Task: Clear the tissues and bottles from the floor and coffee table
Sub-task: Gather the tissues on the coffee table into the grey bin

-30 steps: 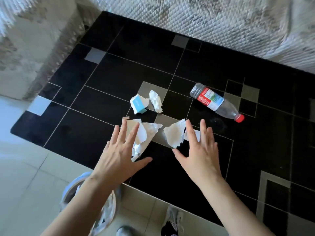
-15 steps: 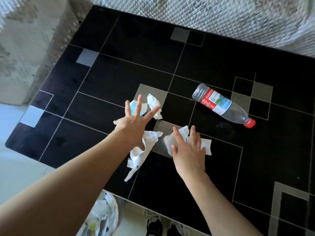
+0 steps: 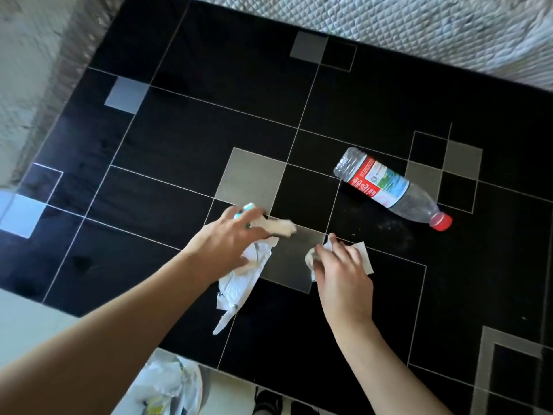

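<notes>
On the black coffee table [image 3: 179,139] my left hand [image 3: 230,238] curls over a crumpled white tissue [image 3: 276,227] and a blue-and-white scrap [image 3: 244,208], blurred by motion. A longer crumpled tissue [image 3: 239,283] trails from under that hand toward the table's near edge. My right hand [image 3: 341,271] presses down on another white tissue [image 3: 363,256], fingers bent around its left part. An empty clear plastic bottle [image 3: 392,187] with a red label and red cap lies on its side to the right, apart from both hands.
A quilted pale sofa cover [image 3: 419,31] runs along the table's far side. A bin lined with a white bag [image 3: 167,387] stands on the light floor below the near edge, beside dark shoes [image 3: 269,402].
My left hand has closed on the far tissue and blue scrap and drawn them nearer. My right hand has gathered the right tissue under its fingers. The view has shifted closer.
</notes>
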